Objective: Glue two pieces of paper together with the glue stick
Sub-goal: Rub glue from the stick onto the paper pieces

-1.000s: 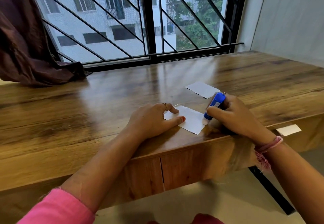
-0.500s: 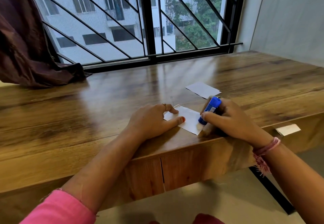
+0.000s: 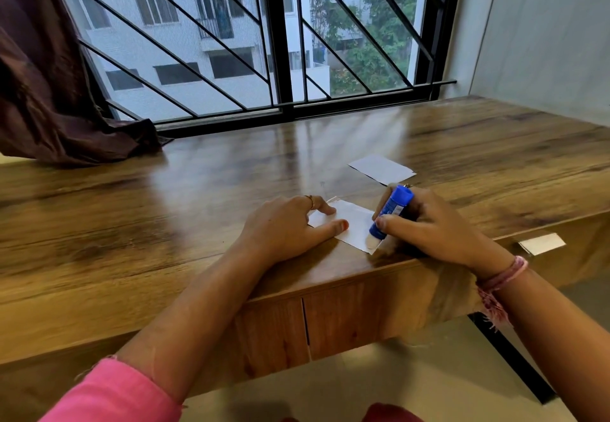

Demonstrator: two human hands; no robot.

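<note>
Here at the wooden table (image 3: 138, 223), right at its near edge, the left hand (image 3: 290, 226) lies flat on the near paper (image 3: 351, 223), fingers straight and relaxed, thumb and forefinger pinning the sheet's left part to the wood, nothing clasped in that grip. A thin ring (image 3: 310, 201) shows on one of its fingers. Over on the other side the right hand (image 3: 432, 228) has its grip wrapped round the glue stick (image 3: 391, 212), fingers curled about the blue tube, which leans with its top tilted away from the person and a little to the right. The pale glue tip points down and touches the near paper at its near right corner, just by the table edge. The two hands sit close together with the bare strip of the sheet between them. The second paper (image 3: 383, 169) lies flat farther back on the table, beyond the right hand and apart from the first sheet, untouched. A pink thread band (image 3: 505, 273) circles the right wrist, and a pink sleeve (image 3: 109, 392) covers the left upper arm. Behind the table stands a window with black bars (image 3: 280, 42), and a dark curtain (image 3: 43, 91) is bunched on the table's far left.
</note>
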